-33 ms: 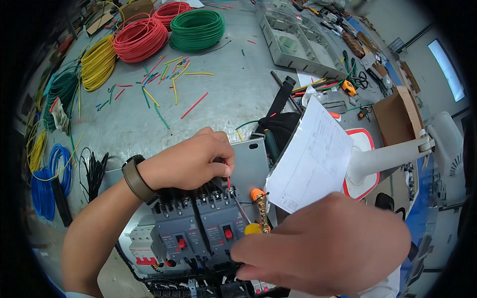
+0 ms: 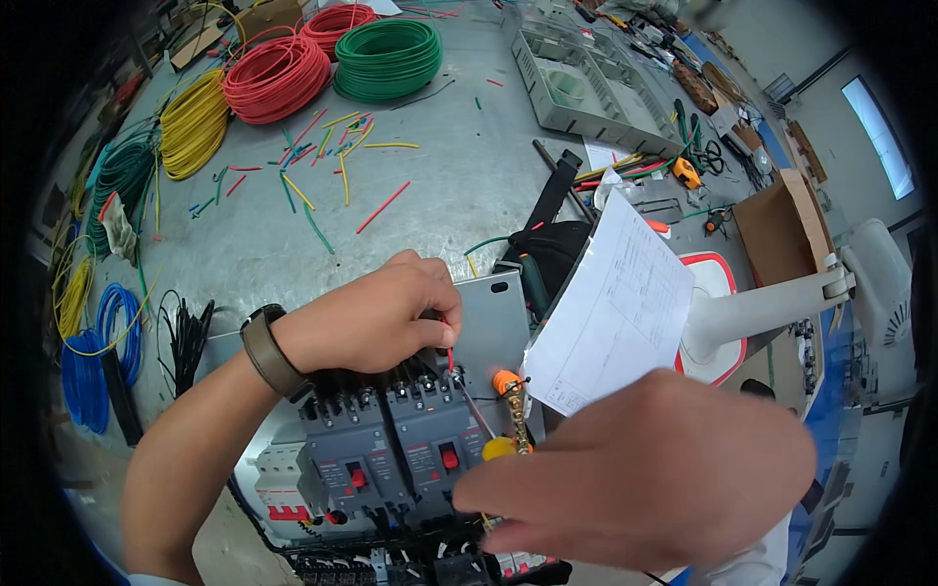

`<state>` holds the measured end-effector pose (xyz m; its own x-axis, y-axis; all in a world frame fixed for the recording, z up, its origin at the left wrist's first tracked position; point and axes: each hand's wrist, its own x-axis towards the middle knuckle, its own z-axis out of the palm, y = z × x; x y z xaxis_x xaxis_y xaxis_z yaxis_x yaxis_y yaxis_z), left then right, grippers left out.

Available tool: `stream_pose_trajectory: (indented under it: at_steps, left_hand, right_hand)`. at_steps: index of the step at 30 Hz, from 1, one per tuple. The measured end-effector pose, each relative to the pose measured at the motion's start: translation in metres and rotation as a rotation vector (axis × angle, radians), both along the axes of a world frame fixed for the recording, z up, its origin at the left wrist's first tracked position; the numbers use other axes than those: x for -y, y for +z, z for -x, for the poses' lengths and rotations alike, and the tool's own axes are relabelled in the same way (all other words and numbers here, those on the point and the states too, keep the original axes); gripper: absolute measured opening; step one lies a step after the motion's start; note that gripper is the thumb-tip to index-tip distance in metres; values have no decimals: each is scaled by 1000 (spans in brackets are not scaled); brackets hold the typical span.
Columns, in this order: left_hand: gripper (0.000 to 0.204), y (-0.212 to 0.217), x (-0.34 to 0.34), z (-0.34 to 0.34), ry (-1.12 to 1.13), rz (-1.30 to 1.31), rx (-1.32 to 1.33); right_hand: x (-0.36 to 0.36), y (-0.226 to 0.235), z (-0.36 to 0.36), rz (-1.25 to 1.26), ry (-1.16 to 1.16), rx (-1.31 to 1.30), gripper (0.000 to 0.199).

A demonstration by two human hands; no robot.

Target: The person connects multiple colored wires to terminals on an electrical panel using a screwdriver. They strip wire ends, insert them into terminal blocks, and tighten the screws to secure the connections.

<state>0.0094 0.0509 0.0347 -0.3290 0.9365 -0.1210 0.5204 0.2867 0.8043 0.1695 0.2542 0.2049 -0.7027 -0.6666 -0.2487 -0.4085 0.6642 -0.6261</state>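
Observation:
My left hand [image 2: 396,303] reaches over the top of two grey circuit breakers, its thumb and fingers pinching a short red wire [image 2: 450,358]. The wire's lower end is at a terminal of the right breaker [image 2: 430,459]. My right hand [image 2: 635,479], partly blurred, is closed on a screwdriver [image 2: 497,448] with a yellow handle. The screwdriver's thin shaft slants up to that same terminal. Beside it, the left breaker [image 2: 352,474] has a red toggle like its neighbour's. Most of the screwdriver handle is hidden by my fingers.
A metal mounting plate [image 2: 493,317] carries the breakers and a smaller white breaker [image 2: 285,483]. A printed sheet [image 2: 616,303] stands tilted at right, near a white jointed arm [image 2: 767,313]. Wire coils [image 2: 277,80] and cut wire pieces lie farther back, near a grey tray [image 2: 557,115].
My right hand has turned slightly around the screwdriver, its lower fingers shifting a little right. My left hand and the red wire look unmoved.

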Motion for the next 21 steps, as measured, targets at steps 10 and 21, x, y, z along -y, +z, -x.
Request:
stream_pose_trajectory:
  at_steps: [10,21]
  left_hand:
    - [9,-3,-4,6,-40,-40,-9]
    - [24,49,23,-91,169,-462,19]
  right_hand:
    - [-4,-8,8,107,-84,-271,40]
    - [23,-13,1,243,-669,23,58]
